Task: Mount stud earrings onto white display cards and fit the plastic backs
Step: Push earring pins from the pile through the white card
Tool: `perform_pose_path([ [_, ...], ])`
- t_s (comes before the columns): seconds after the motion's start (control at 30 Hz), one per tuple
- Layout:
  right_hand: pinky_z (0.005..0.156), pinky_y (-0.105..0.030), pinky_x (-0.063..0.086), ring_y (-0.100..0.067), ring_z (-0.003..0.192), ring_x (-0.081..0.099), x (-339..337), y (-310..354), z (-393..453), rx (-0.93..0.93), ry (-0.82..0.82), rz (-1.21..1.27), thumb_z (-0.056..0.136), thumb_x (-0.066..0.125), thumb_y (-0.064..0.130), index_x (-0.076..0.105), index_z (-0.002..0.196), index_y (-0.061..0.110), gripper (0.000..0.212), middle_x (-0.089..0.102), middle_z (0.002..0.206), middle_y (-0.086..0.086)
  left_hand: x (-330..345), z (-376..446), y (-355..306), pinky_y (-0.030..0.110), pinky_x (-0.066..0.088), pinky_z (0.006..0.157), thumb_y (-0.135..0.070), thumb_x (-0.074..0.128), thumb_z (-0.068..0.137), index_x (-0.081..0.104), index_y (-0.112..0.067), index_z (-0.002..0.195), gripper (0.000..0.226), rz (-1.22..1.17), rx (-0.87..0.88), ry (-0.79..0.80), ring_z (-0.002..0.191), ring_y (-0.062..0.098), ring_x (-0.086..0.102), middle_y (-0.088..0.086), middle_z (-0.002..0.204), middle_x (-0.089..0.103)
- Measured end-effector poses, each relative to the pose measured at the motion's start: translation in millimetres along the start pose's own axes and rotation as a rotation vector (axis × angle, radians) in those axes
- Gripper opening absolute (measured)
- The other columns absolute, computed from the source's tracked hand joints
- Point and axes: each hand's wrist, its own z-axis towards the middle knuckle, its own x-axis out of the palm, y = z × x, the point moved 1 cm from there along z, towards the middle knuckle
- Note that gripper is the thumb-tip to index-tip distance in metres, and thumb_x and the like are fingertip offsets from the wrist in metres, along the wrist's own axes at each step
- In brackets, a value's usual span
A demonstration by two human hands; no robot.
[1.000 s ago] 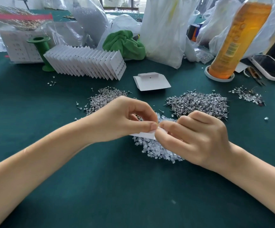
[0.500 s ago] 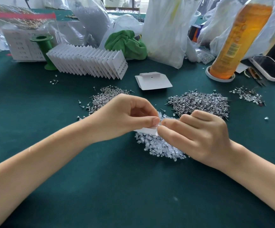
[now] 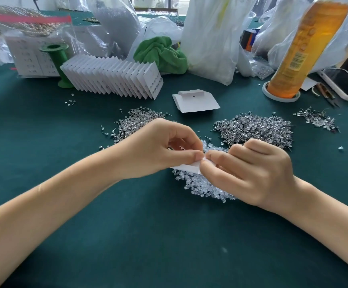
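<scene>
Right, you're pinching one white display card (image 3: 186,167) with your left hand (image 3: 154,150), thumb and forefinger curled on its edge, just above the heap of clear plastic backs (image 3: 206,187). Your right hand (image 3: 250,173) is gripping the same card edge, fingertips curled tight against the left thumb; whether a back or stud is sitting between them, I cannot tell, it's hidden.

Risks as I'm judging them:
- The tiny part is slipping out of the pinch and dropping into the heap of backs directly below. You're losing it among lookalikes.
- You're bending the card, since both grips are loading one edge.
- A back going on crooked if the post isn't square to the card.
- Your right forearm is lying close to the heap and could be scattering it across the tabletop (image 3: 148,235).

Count:
- Hands working: two.
- Card in hand: one.
- Loose folded card (image 3: 196,100) lying flat beyond your hands: one.
- Fanned row of finished cards (image 3: 114,76): one row, too many cards to count exactly.
- Stud piles: three, the left pile (image 3: 135,119), the big right pile (image 3: 256,127) and a small far-right pile (image 3: 316,119).
- Heap of backs: one.
- Green spool (image 3: 56,59): one.
- Orange bottle (image 3: 306,46): one.
- Phone (image 3: 343,84): one.
</scene>
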Motion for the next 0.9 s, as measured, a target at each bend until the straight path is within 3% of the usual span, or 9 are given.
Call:
perform_pose_path([
  [0.13, 0.042, -0.023, 0.039, -0.019, 0.043, 0.047, -0.4, 0.0, 0.0, -0.005, -0.006, -0.001, 0.082, 0.071, 0.009, 0.056, 0.092, 0.015, 0.020, 0.066, 0.063, 0.002, -3.5, 2.2, -2.0, 0.044, 0.051, 0.082, -0.014, 0.069, 0.084, 0.072, -0.012, 0.087, 0.005, 0.048, 0.008, 0.028, 0.083, 0.020, 0.067, 0.001, 0.084, 0.072],
  [0.27, 0.044, -0.023, 0.038, -0.019, 0.045, 0.050, 0.4, -4.0, 1.6, 0.049, -0.013, 0.064, 0.093, 0.061, 0.010, 0.058, 0.092, 0.014, 0.005, 0.068, 0.066, 0.001, -1.9, 2.0, -0.1, 0.052, 0.049, 0.083, -0.019, 0.065, 0.087, 0.073, -0.010, 0.089, 0.012, 0.012, -0.008, -0.004, 0.087, 0.036, 0.064, 0.010, 0.087, 0.073],
  [0.33, 0.046, -0.025, 0.039, -0.019, 0.046, 0.051, 1.2, -8.8, 1.3, 0.177, -0.033, 0.158, 0.091, 0.064, 0.008, 0.062, 0.089, 0.014, 0.007, 0.067, 0.064, 0.001, -2.3, 4.7, 0.5, 0.044, 0.053, 0.083, -0.025, 0.053, 0.093, 0.073, -0.010, 0.093, 0.025, -0.075, -0.033, -0.095, 0.088, 0.035, 0.064, 0.011, 0.090, 0.073],
  [0.43, 0.052, -0.025, 0.043, -0.013, 0.051, 0.050, 2.6, -15.1, -3.1, 0.480, -0.068, 0.325, 0.088, 0.070, 0.017, 0.055, 0.093, 0.019, 0.016, 0.065, 0.061, -0.001, -14.7, 9.3, 2.8, 0.021, 0.053, 0.071, -0.022, 0.044, 0.099, 0.069, -0.013, 0.096, 0.027, -0.222, -0.065, -0.342, 0.079, 0.010, 0.067, -0.002, 0.086, 0.073],
  [0.5, 0.052, -0.020, 0.043, -0.010, 0.052, 0.052, 2.7, -18.2, -7.1, 0.733, -0.081, 0.444, 0.089, 0.067, 0.026, 0.054, 0.096, 0.021, 0.015, 0.066, 0.065, 0.000, -24.5, 8.3, 9.4, 0.033, 0.051, 0.063, -0.025, 0.048, 0.098, 0.068, -0.021, 0.092, 0.021, 0.001, -0.075, -0.432, 0.069, 0.013, 0.063, -0.007, 0.079, 0.071],
  [0.6, 0.049, -0.011, 0.034, -0.005, 0.052, 0.050, 3.0, -23.1, -10.3, 1.076, -0.121, 0.652, 0.087, 0.069, 0.028, 0.055, 0.093, 0.027, 0.016, 0.064, 0.076, 0.016, -33.3, 5.9, 18.0, 0.037, 0.047, 0.055, -0.036, 0.053, 0.094, 0.069, -0.025, 0.084, 0.022, 0.255, -0.068, -0.262, 0.061, 0.025, 0.056, -0.002, 0.077, 0.070],
  [0.67, 0.048, -0.021, 0.037, -0.019, 0.056, 0.054, 4.8, -24.1, -10.8, 1.205, -0.126, 0.744, 0.087, 0.071, 0.024, 0.055, 0.088, 0.032, 0.018, 0.069, 0.084, 0.011, -32.7, 4.3, 19.2, 0.032, 0.048, 0.061, -0.038, 0.059, 0.089, 0.071, -0.023, 0.080, 0.021, 0.313, -0.045, -0.089, 0.065, 0.019, 0.060, -0.004, 0.074, 0.070],
  [0.77, 0.049, -0.025, 0.037, -0.037, 0.063, 0.054, 6.5, -24.3, -9.7, 1.283, -0.130, 0.789, 0.087, 0.071, 0.022, 0.054, 0.085, 0.035, 0.021, 0.072, 0.086, 0.010, -26.6, 2.4, 17.3, 0.011, 0.043, 0.064, -0.030, 0.070, 0.082, 0.073, -0.022, 0.082, 0.009, 0.350, 0.027, 0.055, 0.066, 0.000, 0.060, -0.015, 0.074, 0.069],
  [0.9, 0.049, -0.017, 0.035, -0.026, 0.057, 0.052, 6.9, -23.8, -10.5, 1.302, -0.112, 0.807, 0.087, 0.070, 0.023, 0.056, 0.089, 0.028, 0.016, 0.072, 0.087, 0.016, -20.9, 1.3, 16.9, 0.009, 0.041, 0.067, -0.023, 0.076, 0.078, 0.073, -0.021, 0.083, 0.007, 0.350, 0.056, 0.134, 0.071, 0.004, 0.063, -0.012, 0.075, 0.070],
])
